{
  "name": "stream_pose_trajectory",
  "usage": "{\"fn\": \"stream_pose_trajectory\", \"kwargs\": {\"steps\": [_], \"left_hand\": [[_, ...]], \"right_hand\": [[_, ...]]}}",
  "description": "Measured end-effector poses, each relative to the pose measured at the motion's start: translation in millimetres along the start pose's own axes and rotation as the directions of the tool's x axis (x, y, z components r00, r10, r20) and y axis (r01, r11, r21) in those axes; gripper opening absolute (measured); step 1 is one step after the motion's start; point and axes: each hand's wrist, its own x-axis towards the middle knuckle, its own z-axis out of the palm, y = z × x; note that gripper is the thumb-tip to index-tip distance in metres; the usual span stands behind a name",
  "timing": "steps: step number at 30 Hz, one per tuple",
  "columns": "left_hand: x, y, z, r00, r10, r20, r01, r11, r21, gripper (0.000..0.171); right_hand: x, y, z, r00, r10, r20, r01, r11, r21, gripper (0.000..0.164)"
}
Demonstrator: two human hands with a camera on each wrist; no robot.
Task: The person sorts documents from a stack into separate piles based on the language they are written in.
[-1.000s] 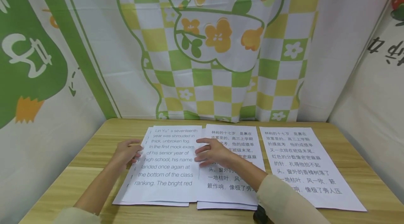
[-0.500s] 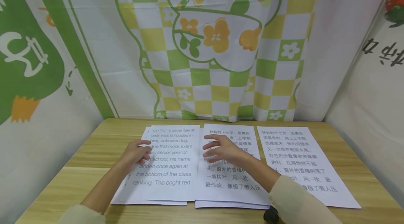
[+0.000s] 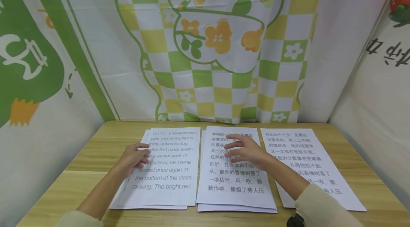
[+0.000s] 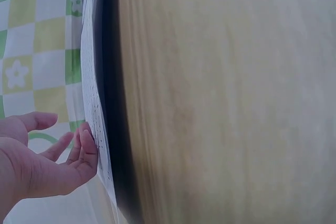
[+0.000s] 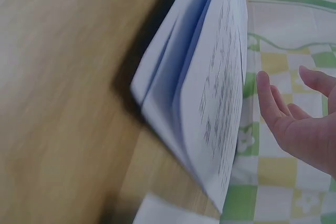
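A stack of sheets printed in English [image 3: 166, 170] lies at the left of the table. My left hand [image 3: 134, 156] is at its left edge, fingers loosely bent; in the left wrist view the fingertips [image 4: 89, 140] are right at the printed paper. Beside it lies a second stack, with Chinese print [image 3: 235, 180], its lower sheets peeking out at the front. Above that stack my right hand [image 3: 245, 152] hovers with fingers spread and nothing in them. The right wrist view shows this hand [image 5: 302, 121] apart from the stacked paper [image 5: 210, 108].
A third Chinese-printed sheet [image 3: 291, 141] lies to the right, partly under my right forearm. The wooden table [image 3: 83, 163] ends at a checked, flowered curtain [image 3: 208, 77] at the back. Printed cloth walls close off both sides. A black object [image 3: 294, 220] shows by my right sleeve.
My right hand has left the English stack's right edge and moved right, over the middle stack. My left hand now overlaps the English stack's left side more. That stack sits slightly further left.
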Motion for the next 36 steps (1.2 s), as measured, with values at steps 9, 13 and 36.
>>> {"fn": "stream_pose_trajectory", "kwargs": {"steps": [9, 13, 36], "left_hand": [[-8.6, 17.8, 25.9, 0.997, 0.045, 0.06, -0.044, 0.999, -0.015, 0.049], [-10.7, 27.7, 44.6, 0.992, 0.065, 0.11, -0.058, 0.996, -0.065, 0.049], [-20.7, 59.2, 117.1, 0.94, 0.109, 0.324, -0.036, 0.974, -0.223, 0.046]], "right_hand": [[-22.7, 10.1, -42.3, 0.993, -0.001, -0.12, -0.006, 0.998, -0.065, 0.07], [-32.9, 14.5, -56.8, 0.979, 0.026, -0.203, -0.051, 0.992, -0.117, 0.072], [-46.0, 27.7, -84.3, 0.935, 0.156, -0.317, -0.194, 0.977, -0.091, 0.064]]}}
